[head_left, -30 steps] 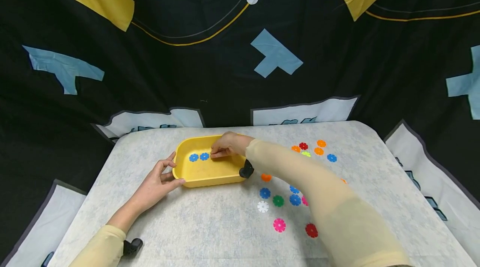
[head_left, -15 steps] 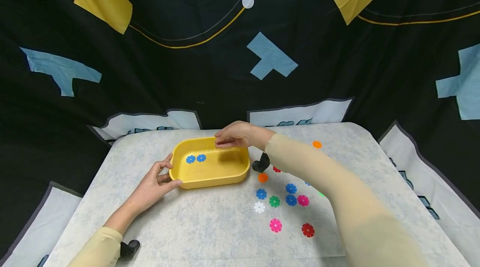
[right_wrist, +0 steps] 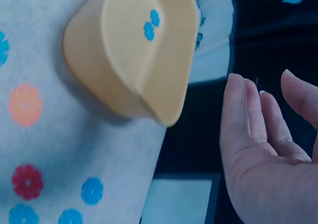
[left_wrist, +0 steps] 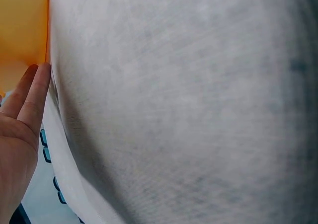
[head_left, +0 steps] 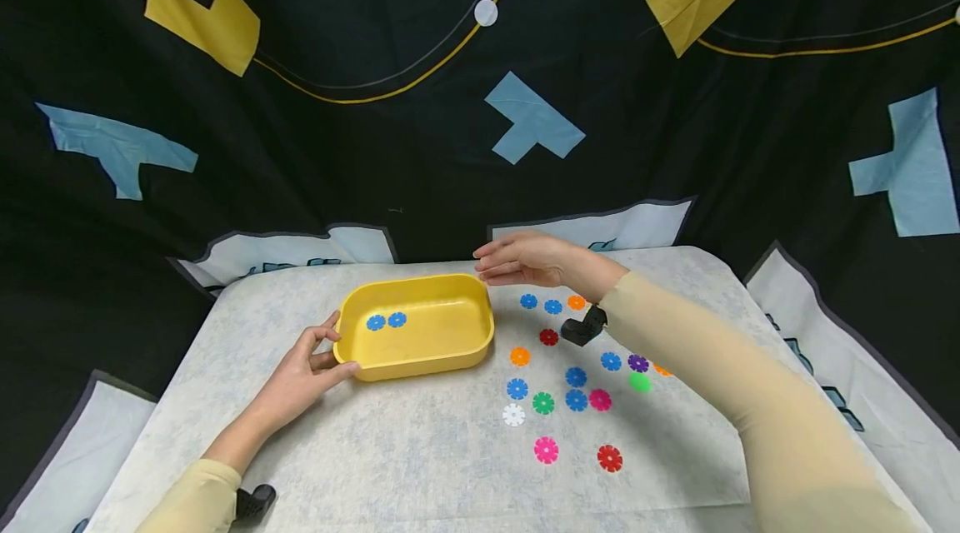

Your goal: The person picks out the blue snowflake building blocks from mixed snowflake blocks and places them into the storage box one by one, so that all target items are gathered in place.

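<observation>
One grip, and it's the left hand (head_left: pixel 298 373) holding the yellow tray (head_left: pixel 444 336) by its left end, two blue discs (head_left: pixel 397 320) inside; right hand (head_left: pixel 531 260), empty, fingers extended, hovers near the far right corner; scattered discs (head_left: pixel 576 400) dot the table (head_left: pixel 420 458) alongside.

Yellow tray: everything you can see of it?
The yellow tray is a shallow, open-topped oblong with rounded corners and smooth, plastic-looking walls. It sits upright on the pale table cover, long sides running left-right in the head view. Two blue discs lie inside, left of middle. The left hand grips its left end; the right hand is clear of it.
</observation>
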The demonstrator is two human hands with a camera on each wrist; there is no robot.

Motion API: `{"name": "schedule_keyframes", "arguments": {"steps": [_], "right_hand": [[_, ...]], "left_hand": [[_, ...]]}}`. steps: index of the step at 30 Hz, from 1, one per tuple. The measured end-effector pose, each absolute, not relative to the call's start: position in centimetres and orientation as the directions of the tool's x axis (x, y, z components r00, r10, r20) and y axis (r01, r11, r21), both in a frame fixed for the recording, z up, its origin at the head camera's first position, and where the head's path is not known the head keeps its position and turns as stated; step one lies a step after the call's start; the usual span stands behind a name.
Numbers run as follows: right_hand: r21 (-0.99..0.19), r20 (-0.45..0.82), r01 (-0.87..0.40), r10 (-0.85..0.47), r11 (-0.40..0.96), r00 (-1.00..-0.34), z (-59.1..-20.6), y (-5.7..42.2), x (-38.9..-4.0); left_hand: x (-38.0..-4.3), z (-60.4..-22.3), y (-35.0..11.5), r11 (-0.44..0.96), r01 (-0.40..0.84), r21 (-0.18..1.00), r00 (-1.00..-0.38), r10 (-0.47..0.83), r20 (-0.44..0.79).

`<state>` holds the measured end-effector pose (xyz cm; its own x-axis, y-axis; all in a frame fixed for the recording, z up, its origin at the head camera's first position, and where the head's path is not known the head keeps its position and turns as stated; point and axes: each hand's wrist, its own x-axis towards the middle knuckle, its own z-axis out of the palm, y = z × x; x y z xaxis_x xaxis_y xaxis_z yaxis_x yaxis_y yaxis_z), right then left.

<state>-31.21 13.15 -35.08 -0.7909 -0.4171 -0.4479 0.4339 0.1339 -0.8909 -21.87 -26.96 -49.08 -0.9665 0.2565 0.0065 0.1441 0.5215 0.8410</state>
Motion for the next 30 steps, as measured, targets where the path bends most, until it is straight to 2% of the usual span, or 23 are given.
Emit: {"name": "schedule_keyframes", "arguments": {"steps": [10,23,30], "right_hand": [[-0.897,-0.441,0.405,-0.341,0.175,-0.830,-36.4,19.3,-29.3],[-0.894,-0.448,0.427,-0.230,0.136,-0.864,-39.0,27.7,-27.5],[-0.889,-0.447,0.417,-0.168,0.188,-0.878,-40.2,31.2,-26.9]], "left_hand": [[-21.8,-48.8,-27.0,0.514,0.149,0.845,-0.965,0.260,0.012],[-21.6,-48.6,-26.8,0.510,0.158,0.846,-0.962,0.271,0.016],[-21.6,-48.7,-26.8,0.503,0.156,0.850,-0.962,0.272,0.015]]}}
